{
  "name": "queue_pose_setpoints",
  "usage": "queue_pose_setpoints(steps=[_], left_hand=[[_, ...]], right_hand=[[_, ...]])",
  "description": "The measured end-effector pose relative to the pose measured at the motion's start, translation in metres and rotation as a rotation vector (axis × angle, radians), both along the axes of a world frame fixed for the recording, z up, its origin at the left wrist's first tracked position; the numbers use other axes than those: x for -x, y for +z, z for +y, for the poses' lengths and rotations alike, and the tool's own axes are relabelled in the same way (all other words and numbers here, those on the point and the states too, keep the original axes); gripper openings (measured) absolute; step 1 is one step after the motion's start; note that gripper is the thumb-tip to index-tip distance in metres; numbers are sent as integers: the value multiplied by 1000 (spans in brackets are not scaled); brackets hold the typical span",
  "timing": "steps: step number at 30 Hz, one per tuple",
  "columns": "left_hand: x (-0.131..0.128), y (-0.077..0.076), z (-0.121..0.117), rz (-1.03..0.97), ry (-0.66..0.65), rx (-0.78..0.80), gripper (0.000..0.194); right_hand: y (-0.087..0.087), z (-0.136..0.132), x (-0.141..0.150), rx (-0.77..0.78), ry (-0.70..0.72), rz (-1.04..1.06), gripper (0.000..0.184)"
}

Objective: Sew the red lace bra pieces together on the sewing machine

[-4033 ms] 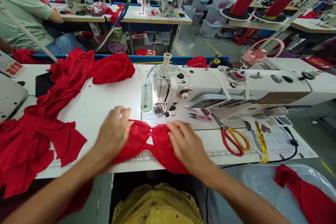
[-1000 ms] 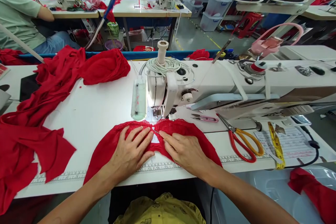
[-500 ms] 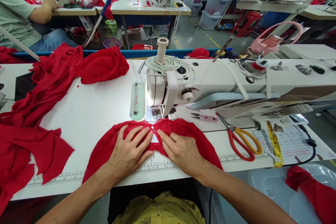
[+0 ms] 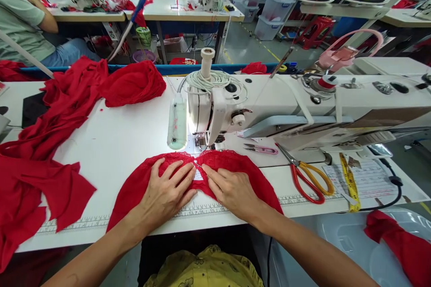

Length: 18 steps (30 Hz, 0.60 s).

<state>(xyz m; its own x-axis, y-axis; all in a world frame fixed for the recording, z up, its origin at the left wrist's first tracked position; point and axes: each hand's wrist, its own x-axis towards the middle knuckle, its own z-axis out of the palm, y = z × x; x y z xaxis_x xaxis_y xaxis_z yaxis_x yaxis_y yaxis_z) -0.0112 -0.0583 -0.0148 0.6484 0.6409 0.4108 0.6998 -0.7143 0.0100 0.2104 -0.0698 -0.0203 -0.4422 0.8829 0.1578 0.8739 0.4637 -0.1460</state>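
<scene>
On the surface (image 4: 101, 152), left hand (image 4: 167, 190) splayed, right hand (image 4: 234, 192) perhaps pinching a thin tool (image 4: 198, 165), both press the red garment (image 4: 261, 184) (likely light, soft), best held by its sides

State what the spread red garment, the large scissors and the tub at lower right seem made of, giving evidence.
Red garment: cloth, judging by its soft drape and lacy upper edge; matt; fibre unclear. Scissors: metal blades, from their grey shine; smooth red and orange handles, probably plastic or coated. Tub: likely plastic, glossy and seemingly translucent, with highlights along its rim.
</scene>
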Motion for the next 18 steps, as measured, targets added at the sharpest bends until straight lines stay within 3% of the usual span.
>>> queue_pose_setpoints(steps=[9, 18], left_hand=[[-1, 2, 2, -27, -40, 22, 32], [-1, 0, 1, -58, -40, 10, 32]], right_hand=[[1, 6, 1, -104, 68, -196, 43], [2, 18, -13, -120, 157, -88, 38]])
